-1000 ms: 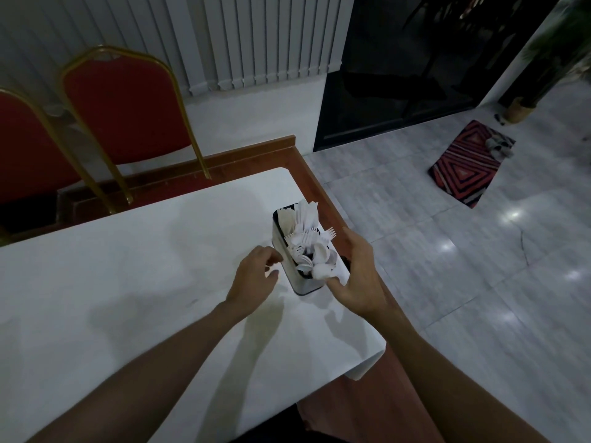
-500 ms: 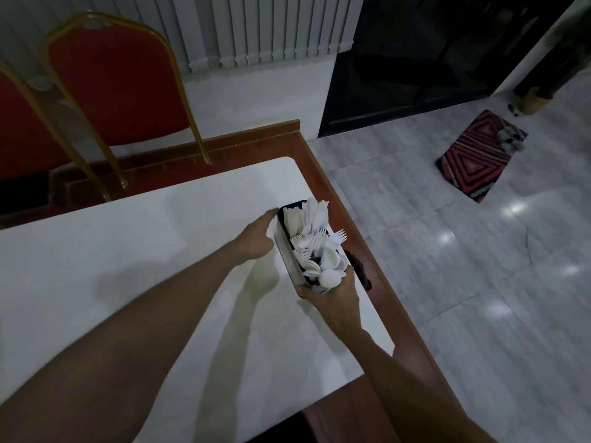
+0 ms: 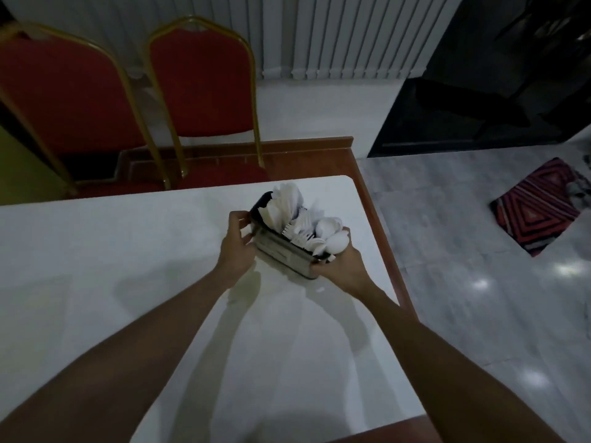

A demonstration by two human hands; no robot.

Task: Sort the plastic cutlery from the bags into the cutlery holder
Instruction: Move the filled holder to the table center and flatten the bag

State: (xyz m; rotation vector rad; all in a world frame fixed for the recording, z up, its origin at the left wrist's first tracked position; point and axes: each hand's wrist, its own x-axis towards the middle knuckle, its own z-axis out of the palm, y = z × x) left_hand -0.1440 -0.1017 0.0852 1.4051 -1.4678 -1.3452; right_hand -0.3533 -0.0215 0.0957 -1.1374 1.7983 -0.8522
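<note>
Head view
Cutlery holder (image 3: pixel 281 252): a long metal box with a dark rim, lying slantwise; this is the landmark for every place below.
Table (image 3: pixel 128 251): white top under the holder, which sits near its far right corner; whether the holder rests on it or is raised a little cannot be told.
Knives (image 3: pixel 281 206): white plastic, standing upright at the holder's far end.
Forks (image 3: pixel 299 231): white plastic, in the middle of the holder, tines up.
Spoons (image 3: pixel 332 238): white plastic, at the holder's near end, bowls up; the dividers between the groups are hidden.
Left hand (image 3: pixel 236 247): at the holder's far left end, fingers curled round the dark rim, palm against the metal side.
Right hand (image 3: pixel 343 266): at the holder's near right end, fingers wrapped round that end below the spoons, thumb on the near corner.
Chairs (image 3: pixel 198 81): two, red with gold frames, beyond the holder and to its left, past the table's far edge.
Rug (image 3: pixel 540 203): red striped, on the pale tiled floor (image 3: pixel 463 282), well to the right of the holder.
Blinds (image 3: pixel 335 33): white vertical slats, far behind the holder.
</note>
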